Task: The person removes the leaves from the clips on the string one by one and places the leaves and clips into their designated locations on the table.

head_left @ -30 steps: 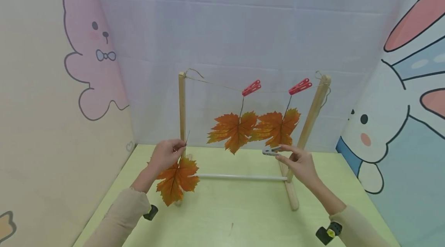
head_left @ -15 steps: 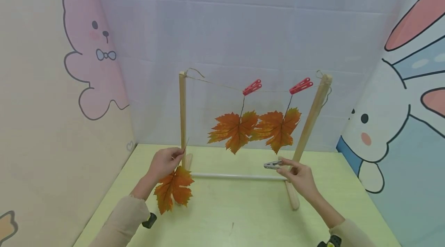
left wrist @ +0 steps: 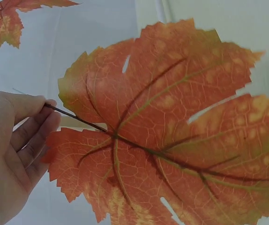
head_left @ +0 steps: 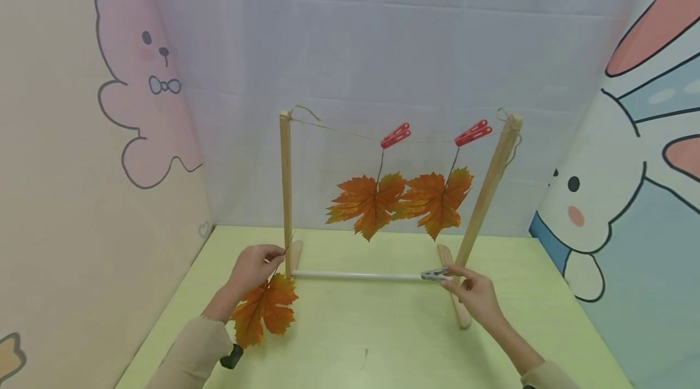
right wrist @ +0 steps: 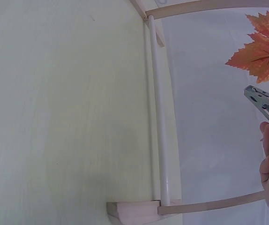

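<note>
My left hand [head_left: 254, 267] pinches the thin dark stem of an orange artificial maple leaf [head_left: 266, 310], which hangs below the fingers beside the left post. The left wrist view shows this leaf [left wrist: 172, 126] large, its stem between thumb and fingers. My right hand [head_left: 477, 295] pinches a grey clothespin [head_left: 434, 274] by its handle end, its nose pointing left, in front of the right post's foot. In the right wrist view the clothespin [right wrist: 263, 104] sits between thumb and fingers. Two more maple leaves [head_left: 367, 203] [head_left: 437, 200] hang from a string by red clothespins [head_left: 395, 135] [head_left: 473, 133].
A wooden frame stands on the pale yellow-green table [head_left: 350, 328], with a left post [head_left: 286, 188], a right post [head_left: 489, 188] and a white crossbar [head_left: 355, 276] low between them. The string [head_left: 339, 132] runs between the post tops. A white cloth [head_left: 350, 61] hangs behind.
Both hands have moved down, the left with its leaf also slightly left, the right with its clothespin slightly right. The two hanging leaves stay on the string.
</note>
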Tool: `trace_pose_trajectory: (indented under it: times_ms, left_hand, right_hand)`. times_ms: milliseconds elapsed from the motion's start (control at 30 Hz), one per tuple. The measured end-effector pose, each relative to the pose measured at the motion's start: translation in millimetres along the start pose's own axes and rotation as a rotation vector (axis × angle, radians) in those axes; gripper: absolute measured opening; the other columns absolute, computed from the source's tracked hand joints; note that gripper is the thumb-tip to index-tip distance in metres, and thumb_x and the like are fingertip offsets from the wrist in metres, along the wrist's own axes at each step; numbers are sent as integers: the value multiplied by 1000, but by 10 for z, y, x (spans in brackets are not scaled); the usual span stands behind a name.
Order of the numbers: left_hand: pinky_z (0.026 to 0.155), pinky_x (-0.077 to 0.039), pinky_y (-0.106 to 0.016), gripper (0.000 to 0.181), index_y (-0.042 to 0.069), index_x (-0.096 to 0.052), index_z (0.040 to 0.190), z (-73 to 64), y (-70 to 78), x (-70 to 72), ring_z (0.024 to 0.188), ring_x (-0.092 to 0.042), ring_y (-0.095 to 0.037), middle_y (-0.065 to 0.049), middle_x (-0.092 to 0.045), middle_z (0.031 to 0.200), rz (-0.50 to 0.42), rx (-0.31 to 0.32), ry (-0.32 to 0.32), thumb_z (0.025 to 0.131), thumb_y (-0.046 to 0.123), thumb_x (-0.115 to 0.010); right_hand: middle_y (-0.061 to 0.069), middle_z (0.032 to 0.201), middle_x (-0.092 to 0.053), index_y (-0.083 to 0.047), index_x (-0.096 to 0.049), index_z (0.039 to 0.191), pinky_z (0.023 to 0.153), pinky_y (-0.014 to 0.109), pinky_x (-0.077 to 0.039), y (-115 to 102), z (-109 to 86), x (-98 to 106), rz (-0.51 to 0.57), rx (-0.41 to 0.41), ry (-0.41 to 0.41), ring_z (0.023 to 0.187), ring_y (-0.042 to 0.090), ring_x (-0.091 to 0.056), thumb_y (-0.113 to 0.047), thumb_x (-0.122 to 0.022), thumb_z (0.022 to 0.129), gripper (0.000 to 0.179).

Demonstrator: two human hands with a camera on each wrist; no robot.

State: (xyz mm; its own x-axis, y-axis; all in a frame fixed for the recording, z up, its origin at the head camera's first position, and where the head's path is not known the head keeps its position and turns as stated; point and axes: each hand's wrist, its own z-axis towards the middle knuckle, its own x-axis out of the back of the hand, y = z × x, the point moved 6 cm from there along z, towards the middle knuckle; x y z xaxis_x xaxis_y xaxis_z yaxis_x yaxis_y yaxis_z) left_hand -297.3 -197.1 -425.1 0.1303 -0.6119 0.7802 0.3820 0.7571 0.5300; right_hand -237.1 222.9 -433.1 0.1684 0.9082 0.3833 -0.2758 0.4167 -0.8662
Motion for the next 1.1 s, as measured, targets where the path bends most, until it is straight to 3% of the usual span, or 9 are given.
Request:
trace_pose_trajectory:
  times_ms: [67, 200, 267, 433, 800, 1100]
  left_hand:
    - [59, -49, -29, 11, 4, -71, 90, -18, -34, -19, 69, -62, -16, -2, -69, 79, -5, 16, -17, 81, 7, -66]
    - [60, -48, -29, 10, 5, -71, 89, -42, -105, -75, 70, -61, -15, -2, -68, 79, 5, 44, -63, 82, 8, -65]
    - [61, -48, -30, 9, 5, -71, 88, -53, -142, -103, 71, -61, -14, -1, -68, 79, 13, 59, -89, 82, 8, -65]
    - [65, -49, -33, 9, 6, -71, 88, -82, -214, -164, 72, -60, -15, 0, -67, 78, 14, 82, -131, 82, 8, -65]
    - [62, -50, -32, 7, 5, -72, 85, -161, -265, -283, 70, -62, -15, -2, -68, 79, 55, 29, -165, 80, 6, -66]
    - [61, -50, -30, 8, 2, -72, 85, -176, -321, -352, 69, -63, -15, -3, -69, 78, 52, 34, -166, 79, 5, -67]
  right_hand:
    - [9, 73, -63, 13, -63, 100, 35, 19, -32, 53, -25, -1, -1, -5, 1, 40, -1, -36, 4, -69, 74, 27]
    - [11, 74, -64, 14, -63, 100, 34, 19, -31, 155, -76, 8, -6, -23, 4, 40, 0, -36, 5, -68, 74, 28]
    - [6, 73, -64, 12, -64, 100, 33, 19, -31, 300, -90, 9, -22, -34, 8, 40, -1, -37, 2, -70, 75, 28]
    - [10, 82, -66, 7, -65, 102, 32, 20, -30, 659, -137, 8, -45, -56, 14, 38, -1, -37, -4, -71, 75, 29]
    - [11, 84, -67, 4, -66, 101, 31, 21, -29, 873, -287, 7, -63, -127, 36, 37, -1, -32, -10, -72, 76, 29]
    - [9, 83, -67, 4, -67, 101, 31, 20, -28, 1001, -377, -3, -87, -185, 57, 37, 0, -32, -10, -72, 75, 30]
